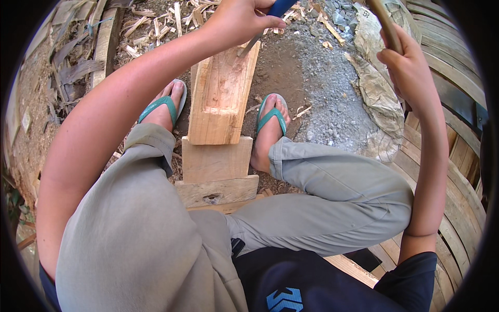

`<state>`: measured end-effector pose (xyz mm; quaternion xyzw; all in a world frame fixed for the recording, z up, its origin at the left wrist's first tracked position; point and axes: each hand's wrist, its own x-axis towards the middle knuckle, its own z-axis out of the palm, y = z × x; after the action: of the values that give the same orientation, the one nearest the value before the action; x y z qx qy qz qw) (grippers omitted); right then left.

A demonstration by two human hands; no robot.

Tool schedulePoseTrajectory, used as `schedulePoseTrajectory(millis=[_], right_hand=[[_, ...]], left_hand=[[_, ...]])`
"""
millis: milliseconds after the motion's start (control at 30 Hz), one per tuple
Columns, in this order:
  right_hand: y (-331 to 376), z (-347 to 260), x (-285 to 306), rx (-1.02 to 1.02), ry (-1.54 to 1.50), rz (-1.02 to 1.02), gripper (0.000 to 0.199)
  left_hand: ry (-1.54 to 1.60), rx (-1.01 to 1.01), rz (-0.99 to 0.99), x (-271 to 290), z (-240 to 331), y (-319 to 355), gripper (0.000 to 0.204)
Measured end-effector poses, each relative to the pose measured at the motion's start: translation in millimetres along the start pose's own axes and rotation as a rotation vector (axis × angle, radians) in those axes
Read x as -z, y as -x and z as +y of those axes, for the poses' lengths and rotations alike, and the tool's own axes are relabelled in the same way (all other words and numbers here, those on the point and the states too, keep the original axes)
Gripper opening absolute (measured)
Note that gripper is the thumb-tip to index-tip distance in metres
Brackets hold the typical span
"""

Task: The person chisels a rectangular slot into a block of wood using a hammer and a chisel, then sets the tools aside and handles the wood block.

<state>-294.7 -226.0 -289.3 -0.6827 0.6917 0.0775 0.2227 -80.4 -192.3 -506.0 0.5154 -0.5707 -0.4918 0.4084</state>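
My left hand (243, 20) is closed round the blue handle of a chisel (253, 43) at the top of the view. Its metal blade slants down onto the far part of a pale wooden block (214, 130). A long rectangular hollow with a rough floor is cut into the block's upper face, and the blade's tip meets the wood at the hollow's far right side. Raised on the right, my right hand (408, 70) grips a brown wooden tool handle (387, 26). The head of that tool lies outside the picture.
Wooden boards (215, 160) lie under and in front of the block, between my sandalled feet. Wood shavings (179, 18) litter the ground beyond. Grey gravel (338, 117) and a crumpled sack (382, 99) lie to the right, beside stacked curved slats (457, 78).
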Motion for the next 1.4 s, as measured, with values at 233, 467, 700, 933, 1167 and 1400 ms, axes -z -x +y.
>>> schedulePoseTrajectory(millis=[233, 467, 700, 933, 1167, 1400], right_hand=[[-5.7, 0.2, 11.1, 0.056, 0.025, -0.044, 0.042], [-16.7, 24.2, -0.4, 0.111, 0.133, -0.135, 0.033], [-9.8, 7.2, -12.5, 0.070, 0.052, -0.075, 0.042], [-5.2, -4.0, -2.1, 0.030, 0.046, -0.067, 0.040], [-7.7, 0.0, -2.1, 0.048, 0.087, -0.101, 0.039], [-13.0, 16.3, -8.1, 0.021, 0.158, -0.202, 0.036]], left_hand=[[0.010, -0.013, 0.019, 0.7, -3.9, -2.7, 0.023], [0.025, 0.076, -0.013, -4.9, -6.4, -7.6, 0.024], [-0.013, 0.016, -0.007, -1.6, -3.3, 2.2, 0.032], [0.059, 0.043, -0.027, -5.9, -10.7, -1.3, 0.036], [0.127, 0.061, -0.061, -10.5, -15.3, -4.6, 0.035], [0.058, 0.068, -0.106, -7.2, -11.0, -4.6, 0.033]])
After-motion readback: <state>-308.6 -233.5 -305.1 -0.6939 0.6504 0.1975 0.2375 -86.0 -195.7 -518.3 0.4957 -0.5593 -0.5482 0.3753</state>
